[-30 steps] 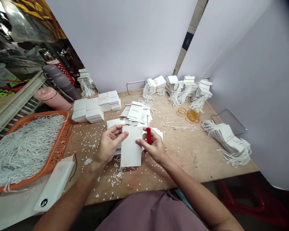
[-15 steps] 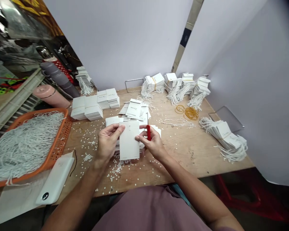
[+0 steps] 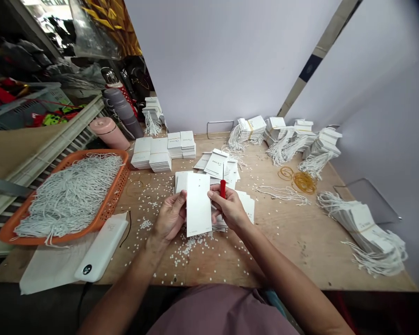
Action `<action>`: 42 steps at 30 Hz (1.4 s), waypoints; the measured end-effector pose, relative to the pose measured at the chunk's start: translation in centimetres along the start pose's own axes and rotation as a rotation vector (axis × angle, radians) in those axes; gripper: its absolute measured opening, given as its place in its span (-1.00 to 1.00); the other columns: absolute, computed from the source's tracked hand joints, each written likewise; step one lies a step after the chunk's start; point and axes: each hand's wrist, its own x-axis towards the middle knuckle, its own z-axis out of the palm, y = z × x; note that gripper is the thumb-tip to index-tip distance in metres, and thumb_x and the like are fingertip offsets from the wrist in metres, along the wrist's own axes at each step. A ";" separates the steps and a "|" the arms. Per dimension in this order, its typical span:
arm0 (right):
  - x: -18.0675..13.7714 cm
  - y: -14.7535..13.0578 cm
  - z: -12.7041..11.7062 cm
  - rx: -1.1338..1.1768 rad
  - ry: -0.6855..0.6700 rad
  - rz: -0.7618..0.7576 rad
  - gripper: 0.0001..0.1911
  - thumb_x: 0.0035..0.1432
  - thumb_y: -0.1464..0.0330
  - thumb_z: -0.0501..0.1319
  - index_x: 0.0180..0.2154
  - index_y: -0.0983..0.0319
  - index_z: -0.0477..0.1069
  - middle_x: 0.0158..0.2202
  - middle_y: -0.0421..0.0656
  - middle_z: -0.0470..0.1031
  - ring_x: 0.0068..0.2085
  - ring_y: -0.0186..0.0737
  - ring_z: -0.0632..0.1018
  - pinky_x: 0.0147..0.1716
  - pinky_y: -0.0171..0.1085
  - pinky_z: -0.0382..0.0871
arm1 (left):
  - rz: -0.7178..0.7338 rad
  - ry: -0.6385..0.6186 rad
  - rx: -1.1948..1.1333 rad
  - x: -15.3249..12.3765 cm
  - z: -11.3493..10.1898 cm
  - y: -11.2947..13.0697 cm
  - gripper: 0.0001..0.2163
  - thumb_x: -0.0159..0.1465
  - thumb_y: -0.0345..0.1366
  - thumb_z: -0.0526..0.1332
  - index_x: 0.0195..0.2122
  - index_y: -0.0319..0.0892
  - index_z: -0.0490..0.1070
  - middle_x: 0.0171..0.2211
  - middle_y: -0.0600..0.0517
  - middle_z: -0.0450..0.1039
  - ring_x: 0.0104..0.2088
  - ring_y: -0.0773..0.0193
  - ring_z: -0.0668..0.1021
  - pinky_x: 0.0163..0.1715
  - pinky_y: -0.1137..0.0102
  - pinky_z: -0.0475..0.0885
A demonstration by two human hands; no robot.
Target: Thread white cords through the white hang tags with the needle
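Observation:
A blank-faced white card tag, with small holes near its top, is held upright between my hands above the table. My left hand pinches its left edge, thumb in front. My right hand holds the right edge with the thumb and also grips a red-handled awl, its thin metal shaft pointing up. Behind the card lies a loose pile of printed tags, several with white strings. More white cards sit partly hidden behind my right hand.
An orange basket of white strings stands left, near a white power bank. Card stacks and a pink bottle are behind. Strung tag bundles, rubber bands and loose strings lie right. White paper dots litter the wood.
The camera view has turned left, so the scene sits further right. My left hand has slid lower along the card's edge, and the card has turned slightly. Both hands keep their hold.

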 end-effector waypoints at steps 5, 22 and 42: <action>0.4 0.1 0.3 -0.006 -0.042 0.046 -0.59 -0.07 0.18 0.47 -0.27 0.20 0.38 -0.59 -0.40 0.13 -0.64 -0.46 0.13 -0.83 -0.37 0.36 | -0.015 0.032 -0.029 -0.1 -0.6 0.0 -0.61 0.02 -0.03 0.50 -0.28 -0.26 0.61 -0.24 -0.14 0.67 -0.16 -0.04 0.67 -0.15 0.19 0.57; 1.2 1.1 1.6 -1.440 -0.301 -0.712 -0.59 0.25 0.19 0.29 0.09 0.18 0.41 0.04 0.02 0.42 -0.35 -0.27 0.51 -0.37 -0.22 0.45 | 0.385 0.307 0.393 6.2 -5.8 -0.8 -0.72 0.07 -0.09 0.38 -0.44 -0.24 0.51 -0.54 0.11 0.49 -0.55 0.37 0.44 -0.53 0.51 0.32; 1.0 1.0 0.7 -1.475 -0.429 -0.619 -0.79 0.29 0.38 0.09 -0.23 0.26 0.50 -0.22 -0.04 0.48 -0.38 -0.24 0.46 -0.43 -0.25 0.32 | 0.287 0.241 0.661 4.9 -7.7 1.7 -0.60 0.06 -0.09 0.44 -0.17 -0.27 0.61 -0.52 0.01 0.54 -0.58 0.36 0.47 -0.60 0.52 0.31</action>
